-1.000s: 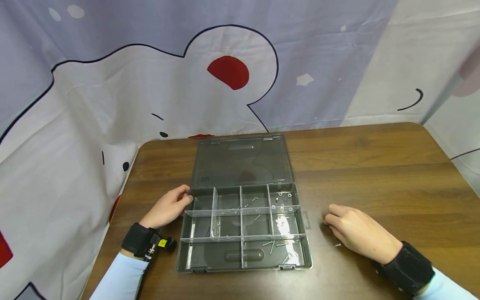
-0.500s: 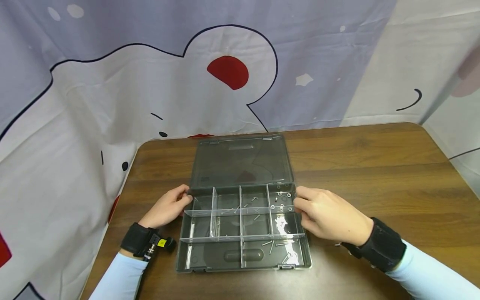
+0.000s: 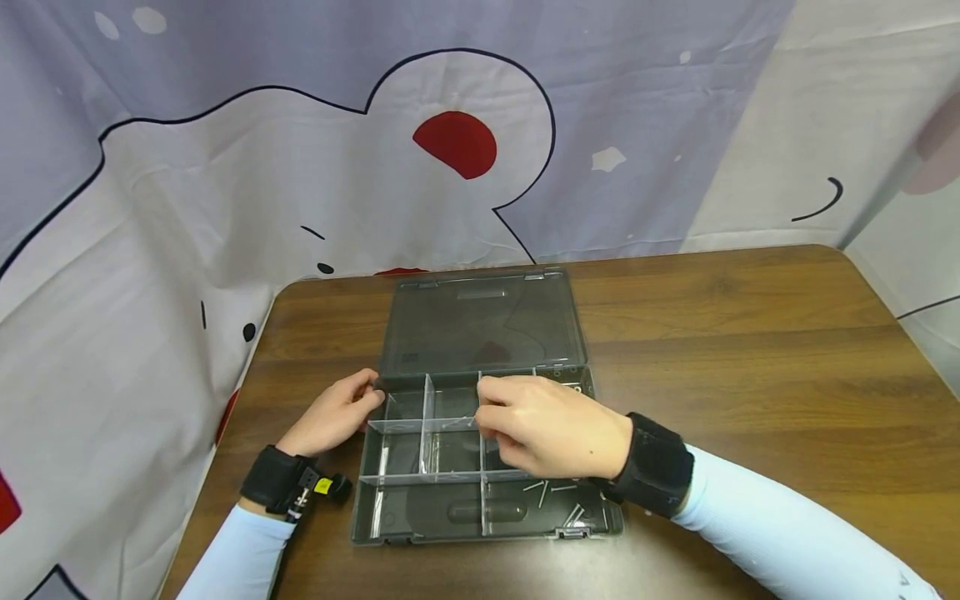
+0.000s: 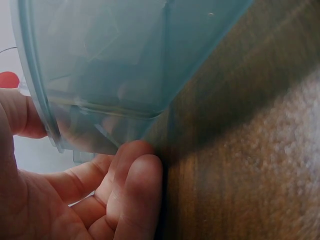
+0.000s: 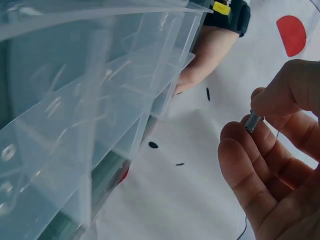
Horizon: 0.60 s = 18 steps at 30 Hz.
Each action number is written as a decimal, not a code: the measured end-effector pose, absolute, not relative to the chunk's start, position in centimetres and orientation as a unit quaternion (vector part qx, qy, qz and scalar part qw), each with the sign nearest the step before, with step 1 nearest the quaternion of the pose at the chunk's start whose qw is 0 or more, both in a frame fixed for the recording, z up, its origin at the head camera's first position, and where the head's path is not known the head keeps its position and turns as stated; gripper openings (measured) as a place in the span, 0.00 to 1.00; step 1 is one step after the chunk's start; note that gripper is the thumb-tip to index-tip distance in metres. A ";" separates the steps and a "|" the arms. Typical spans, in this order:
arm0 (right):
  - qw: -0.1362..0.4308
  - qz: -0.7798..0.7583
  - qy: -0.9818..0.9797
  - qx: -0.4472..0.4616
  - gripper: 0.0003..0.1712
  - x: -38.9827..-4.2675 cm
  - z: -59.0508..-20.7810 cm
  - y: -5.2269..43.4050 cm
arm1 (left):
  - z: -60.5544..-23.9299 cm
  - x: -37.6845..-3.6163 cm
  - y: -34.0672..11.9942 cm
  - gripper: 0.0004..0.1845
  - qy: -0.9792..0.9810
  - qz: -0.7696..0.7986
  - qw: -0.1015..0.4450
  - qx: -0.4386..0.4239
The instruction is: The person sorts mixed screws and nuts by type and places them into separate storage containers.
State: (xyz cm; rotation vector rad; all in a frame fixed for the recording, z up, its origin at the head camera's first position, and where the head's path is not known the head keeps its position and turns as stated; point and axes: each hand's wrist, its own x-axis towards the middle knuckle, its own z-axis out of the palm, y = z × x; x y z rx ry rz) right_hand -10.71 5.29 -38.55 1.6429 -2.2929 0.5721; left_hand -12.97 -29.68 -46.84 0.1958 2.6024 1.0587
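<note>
A grey see-through compartment box lies on the table with its lid laid back. My left hand grips the box's left wall near its back corner; in the left wrist view the thumb reaches over the rim and the fingers lie against the outside. Above the right-middle compartments is my right hand, hiding part of them. Between its thumb and fingers, in the right wrist view, it pinches a small metal screw with its thread showing. Several longer screws lie in the front right compartment.
Clear dividers stand up between the compartments. Nuts show through the box wall in the right wrist view. The wooden table extends to the right, and a patterned curtain hangs behind it.
My right hand has moved left from the tabletop, past the box's right edge, to over its compartments. The left hand has stayed at the box's left side.
</note>
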 end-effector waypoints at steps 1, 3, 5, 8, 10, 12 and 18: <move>0.130 0.198 -0.787 0.569 0.11 -10.8 -38.6 4.9 | -46.8 -13.0 -29.7 0.07 0.912 0.371 0.161 0.069; 0.128 0.199 -0.784 0.575 0.11 -10.8 -38.6 4.1 | -46.8 -12.9 -29.6 0.07 0.912 0.371 0.161 0.069; 0.128 0.196 -0.781 0.579 0.12 -10.9 -38.8 3.5 | -46.7 -12.9 -29.6 0.07 0.912 0.372 0.160 0.070; 0.127 0.193 -0.778 0.584 0.12 -10.8 -38.9 2.8 | -46.7 -12.9 -29.6 0.08 0.912 0.372 0.161 0.068; 0.124 0.189 -0.779 0.584 0.11 -10.8 -39.0 2.5 | -46.7 -12.9 -29.5 0.08 0.912 0.371 0.162 0.066; 0.110 0.181 -0.784 0.583 0.09 -10.7 -39.0 2.3 | -46.6 -12.9 -29.5 0.08 0.912 0.370 0.162 0.064; 0.005 0.121 -0.815 0.567 0.61 -9.8 -38.9 3.0 | -46.6 -12.9 -29.5 0.09 0.911 0.374 0.161 0.062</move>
